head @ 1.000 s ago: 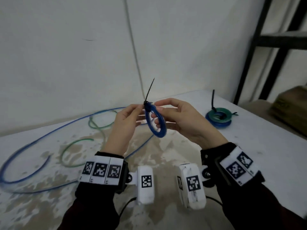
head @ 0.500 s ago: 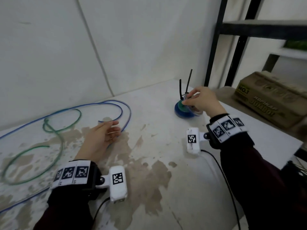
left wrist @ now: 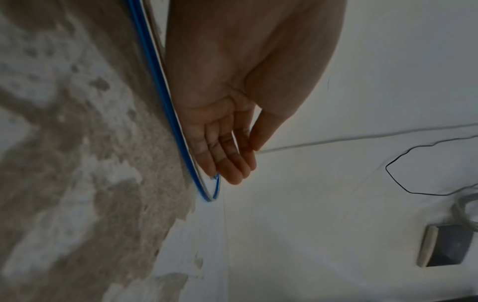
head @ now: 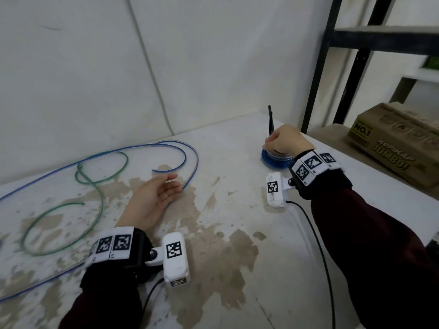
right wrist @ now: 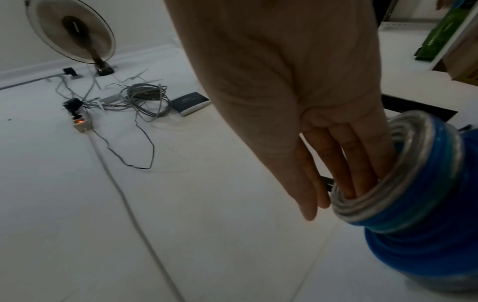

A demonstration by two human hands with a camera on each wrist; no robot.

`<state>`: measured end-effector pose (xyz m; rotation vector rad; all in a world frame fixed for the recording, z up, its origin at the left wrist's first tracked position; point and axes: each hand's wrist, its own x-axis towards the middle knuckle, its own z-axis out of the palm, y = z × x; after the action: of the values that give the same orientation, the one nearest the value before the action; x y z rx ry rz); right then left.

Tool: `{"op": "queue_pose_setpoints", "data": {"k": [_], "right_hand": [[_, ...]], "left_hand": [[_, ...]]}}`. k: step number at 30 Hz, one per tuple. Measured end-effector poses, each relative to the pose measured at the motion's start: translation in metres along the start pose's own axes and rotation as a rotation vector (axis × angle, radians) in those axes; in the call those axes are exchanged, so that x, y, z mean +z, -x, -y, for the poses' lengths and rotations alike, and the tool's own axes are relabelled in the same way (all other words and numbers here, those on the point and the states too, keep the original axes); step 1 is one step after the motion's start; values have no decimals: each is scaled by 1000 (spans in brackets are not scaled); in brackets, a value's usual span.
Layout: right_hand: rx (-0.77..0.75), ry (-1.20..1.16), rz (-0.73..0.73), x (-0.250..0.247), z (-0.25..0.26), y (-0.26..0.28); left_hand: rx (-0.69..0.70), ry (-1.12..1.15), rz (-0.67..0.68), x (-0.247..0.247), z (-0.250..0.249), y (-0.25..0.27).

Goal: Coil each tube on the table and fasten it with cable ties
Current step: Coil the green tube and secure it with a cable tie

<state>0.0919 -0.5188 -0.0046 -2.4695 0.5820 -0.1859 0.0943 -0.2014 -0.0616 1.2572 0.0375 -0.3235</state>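
Nearest us, our left hand (head: 156, 198) lies relaxed, palm up and holding nothing, on the stained white table (head: 237, 269), its fingertips (left wrist: 232, 173) just beside the bend of the loose blue plastic tube (head: 190, 172); a loose green tube (head: 99, 184) sprawls toward the table's left edge. Both are not yet coiled. Farther off, near the table's far right corner, our right hand (head: 283, 142) reaches into the stack of finished coils (right wrist: 424, 204), its fingers (right wrist: 354, 171) dipped into the hollow of the grey coil on top of the blue ones, the thumb outside the rim; whether it truly pinches the coil we cannot tell. A black cable-tie tail (head: 270, 119) stands up behind the hand. To do this well, we judge we should seat the top coil squarely before letting go, then start on the blue tube from its free end, keeping loops even.
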Motion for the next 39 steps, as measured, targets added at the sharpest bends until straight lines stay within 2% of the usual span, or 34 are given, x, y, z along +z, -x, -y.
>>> {"op": "queue_pose_setpoints", "data": {"k": [5, 8, 11, 14, 17, 19, 22, 25, 27, 29, 31, 35, 39], "right_hand": [[-102, -6, -84, 7, 24, 14], [-244, -68, -30, 20, 62, 35], [-382, -189, 193, 51, 109, 54], [-459, -303, 528, 97, 159, 69], [-400, -388, 769, 145, 213, 83], [-306, -384, 822, 172, 241, 87], [-165, -414, 894, 203, 264, 90], [-141, -533, 865, 212, 272, 99], [-149, -647, 830, 210, 273, 105], [-181, -685, 836, 204, 272, 111], [-230, -676, 878, 191, 270, 121], [-407, -660, 917, 158, 265, 139], [-557, -679, 871, 125, 262, 149]], "left_hand": [[-25, 2, -8, -2, -5, 3], [-27, -110, -1, -3, -13, 10], [65, -315, -28, -12, -25, 20], [149, -505, -116, -32, -44, 31], [240, -740, -227, -62, -66, 45], [276, -909, -300, -84, -79, 56], [280, -1037, -416, -114, -95, 71], [261, -1113, -503, -139, -101, 77], [200, -1193, -546, -155, -100, 77], [110, -1287, -546, -169, -97, 76], [69, -1287, -521, -176, -98, 77], [203, -1135, -481, -170, -103, 82], [398, -989, -525, -165, -109, 86]]}}
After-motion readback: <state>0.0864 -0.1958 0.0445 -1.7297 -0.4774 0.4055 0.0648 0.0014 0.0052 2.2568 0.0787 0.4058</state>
